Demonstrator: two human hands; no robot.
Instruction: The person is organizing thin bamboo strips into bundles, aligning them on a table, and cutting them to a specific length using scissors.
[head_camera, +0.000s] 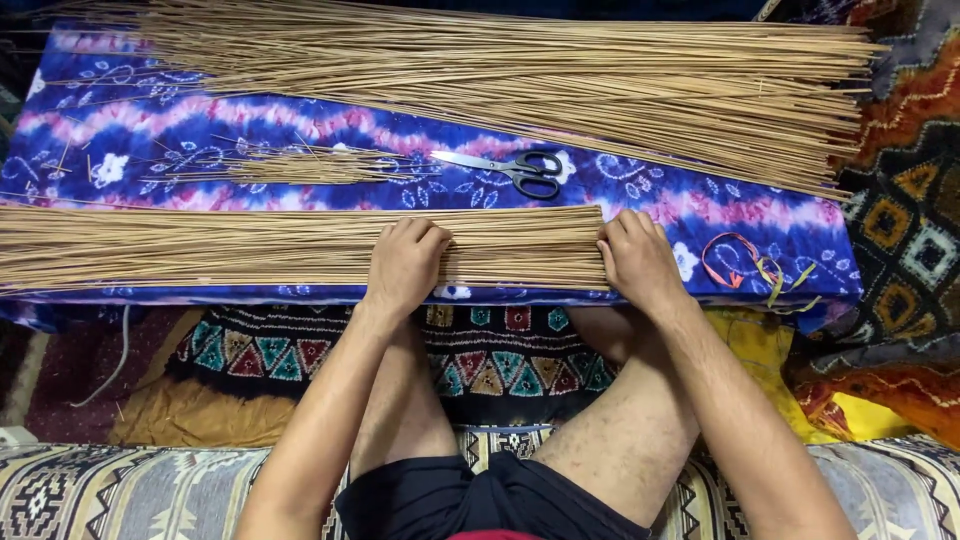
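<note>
The work surface is a low table draped in a blue, pink and white tie-dye cloth, spanning almost the full width of the head view.

On its far side lies the large pile of thin tan sticks. Its long axis runs left to right, tilted slightly so that the right end sits nearer the person. The cut ends on the right form a ragged edge near the cloth's right border.

Along the near edge lies the flat bundle of sticks. Its long axis is horizontal, parallel to the table's near edge. The left end passes out of view; the right end is squared off and points toward the right hand.

The left hand lies palm down on top of the bundle, fingers pressed together and curled over its far edge. The right hand sits at the bundle's squared right end, fingers close together and bent, fingertips touching the stick ends. Neither hand pinches a single stick.

Between the two stick masses lies a small loose cluster of short sticks, also roughly horizontal. Just to its right rest black-handled scissors, blades closed and pointing left, handles to the right.

Near the cloth's right corner, beside the right hand, lie thin coloured strings in orange and yellow-green loops.
</note>
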